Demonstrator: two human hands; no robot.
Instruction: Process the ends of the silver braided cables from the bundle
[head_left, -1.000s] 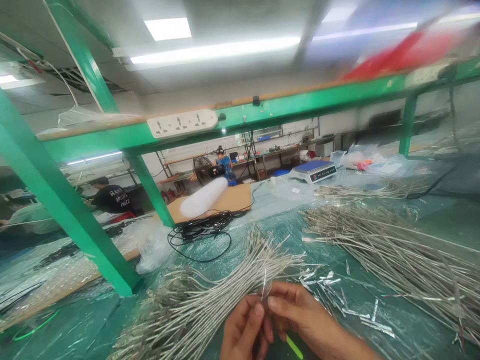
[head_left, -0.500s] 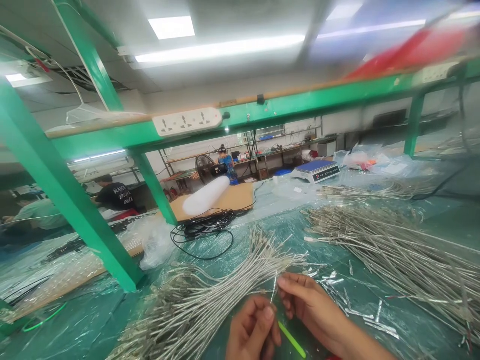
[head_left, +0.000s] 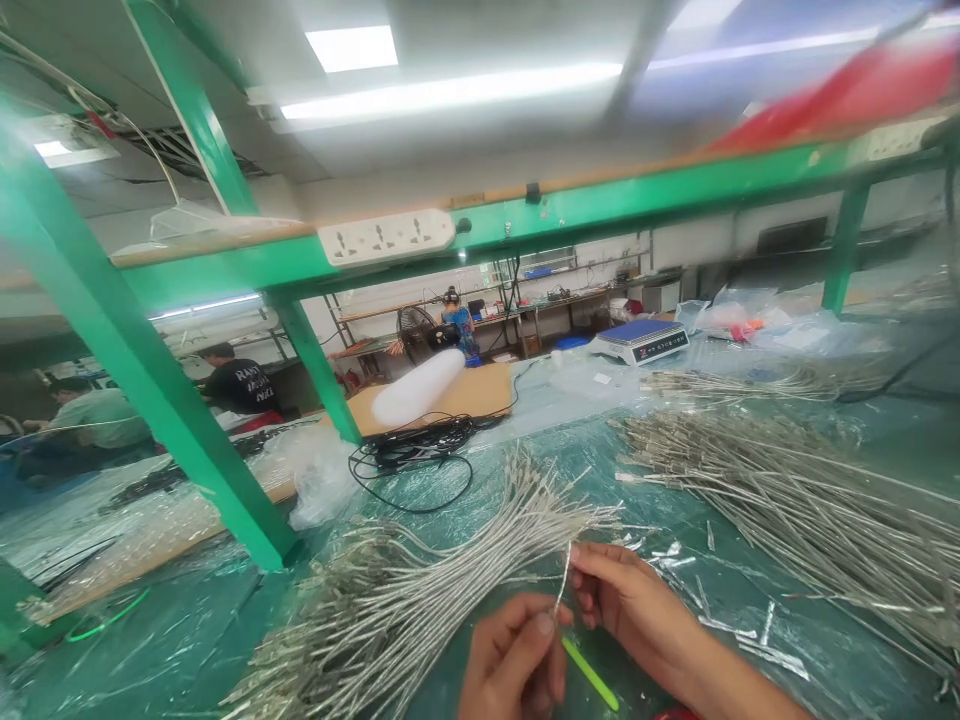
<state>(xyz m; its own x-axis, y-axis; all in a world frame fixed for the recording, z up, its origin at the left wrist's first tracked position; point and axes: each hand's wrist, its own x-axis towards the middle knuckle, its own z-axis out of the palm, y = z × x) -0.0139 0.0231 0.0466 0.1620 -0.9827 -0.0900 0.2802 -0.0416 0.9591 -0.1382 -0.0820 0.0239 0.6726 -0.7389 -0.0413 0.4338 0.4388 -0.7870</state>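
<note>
A thin silvery foil-wrapped cable [head_left: 563,580] runs between my two hands at the lower middle. My left hand [head_left: 514,655] pinches its lower part between thumb and forefinger. Up at the cable's top end, my right hand [head_left: 619,585] is closed with thumb and fingertips on it. Just below the hands lies a bright green stick-like tool [head_left: 590,675]. To the left spreads a large bundle of silvery cables [head_left: 442,590]. Loose foil scraps [head_left: 769,640] are scattered right of my right hand.
Another heap of cables [head_left: 780,510] covers the right side. Behind are a coil of black cable [head_left: 420,445], a white foam roll [head_left: 420,387] and a blue-topped scale [head_left: 641,340]. A green frame post [head_left: 217,460] rises at left. Several people sit or stand farther off.
The whole view has shifted slightly, so the hands and table appear a little farther right. Both hands keep their hold on the cable; its angle looks almost the same.
</note>
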